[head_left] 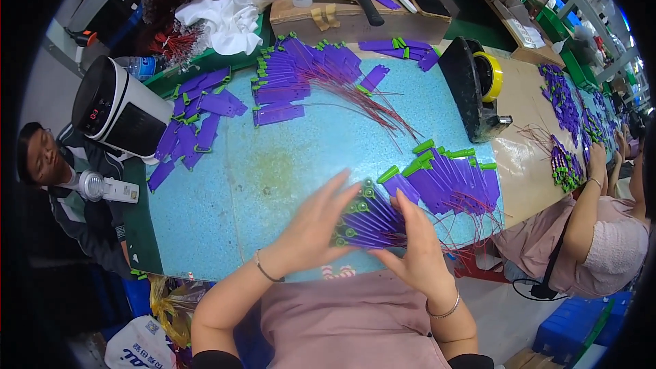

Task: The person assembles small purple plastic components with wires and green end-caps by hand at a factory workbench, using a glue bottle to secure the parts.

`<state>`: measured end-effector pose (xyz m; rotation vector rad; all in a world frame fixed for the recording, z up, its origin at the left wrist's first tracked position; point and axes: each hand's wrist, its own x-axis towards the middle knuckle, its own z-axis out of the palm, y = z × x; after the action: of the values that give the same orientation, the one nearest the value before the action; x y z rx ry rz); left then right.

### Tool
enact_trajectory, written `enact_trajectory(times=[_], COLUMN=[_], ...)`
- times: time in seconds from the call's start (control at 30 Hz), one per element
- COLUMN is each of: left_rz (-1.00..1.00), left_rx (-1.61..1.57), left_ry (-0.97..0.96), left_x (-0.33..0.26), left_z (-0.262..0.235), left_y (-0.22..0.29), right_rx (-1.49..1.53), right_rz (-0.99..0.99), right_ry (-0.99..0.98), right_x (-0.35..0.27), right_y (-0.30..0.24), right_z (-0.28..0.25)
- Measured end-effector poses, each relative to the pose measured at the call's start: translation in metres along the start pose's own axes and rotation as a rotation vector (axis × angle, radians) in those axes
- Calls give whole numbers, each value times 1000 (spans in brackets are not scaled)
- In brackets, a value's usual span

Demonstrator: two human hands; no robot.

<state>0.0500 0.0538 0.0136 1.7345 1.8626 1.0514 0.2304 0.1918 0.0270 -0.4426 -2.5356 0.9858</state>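
While purple strips (372,215) are held, a tape dispenser (462,89) stands beyond.

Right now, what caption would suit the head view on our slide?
A fanned, green-tipped purple bundle between left hand and right hand, above a blue tabletop.

The hands (422,256) partly hide the purple-and-green pieces (371,216) between them.

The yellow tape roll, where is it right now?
In the head view, the yellow tape roll sits in the black dispenser on the right side of the blue work surface, beyond the fan of purple pieces near the right hand.
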Motion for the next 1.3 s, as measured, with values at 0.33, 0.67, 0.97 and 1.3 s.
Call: enact_trajectory(times=[0.33, 0.67, 0.97, 1.3], left_rz=[94, 38, 5, -8], left_rx=[-121, 118, 104, 150], left_ry=[-62, -100, -91, -135], left_x=[15, 3, -3, -9], left_z=[5, 5, 7, 7], left_y=[0, 15, 14, 25], right_rx=[208, -308, 61, 27], right_rz=[84, 166, 2, 43], right_ry=[-108, 75, -86, -238], right_x=[-1, 25, 11, 12], right_y=[8, 15, 9, 9], right_z=[-7, -13, -19, -41])
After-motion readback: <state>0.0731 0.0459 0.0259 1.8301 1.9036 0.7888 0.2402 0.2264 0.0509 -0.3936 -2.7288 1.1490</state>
